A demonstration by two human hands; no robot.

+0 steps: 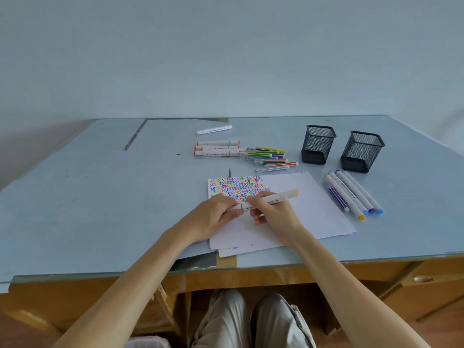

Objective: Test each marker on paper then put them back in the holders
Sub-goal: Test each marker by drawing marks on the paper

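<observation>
Between both hands, the marker (270, 199) is lying slantwise over the paper (313, 204), left hand (213, 217) pinching its near end, right hand (272, 214) gripping the barrel, holders (317, 144) waiting beyond the right hand.

A plain pale blue-grey wall (226, 51) rises behind a glass-topped wooden desk (75, 197); brown floor (447, 330) shows beneath; soft, even light.

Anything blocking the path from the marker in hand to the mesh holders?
Nothing visible does. The marker, gripped by both the left hand and right hand, sits over the paper; bare table lies between it and the two mesh holders.
</observation>
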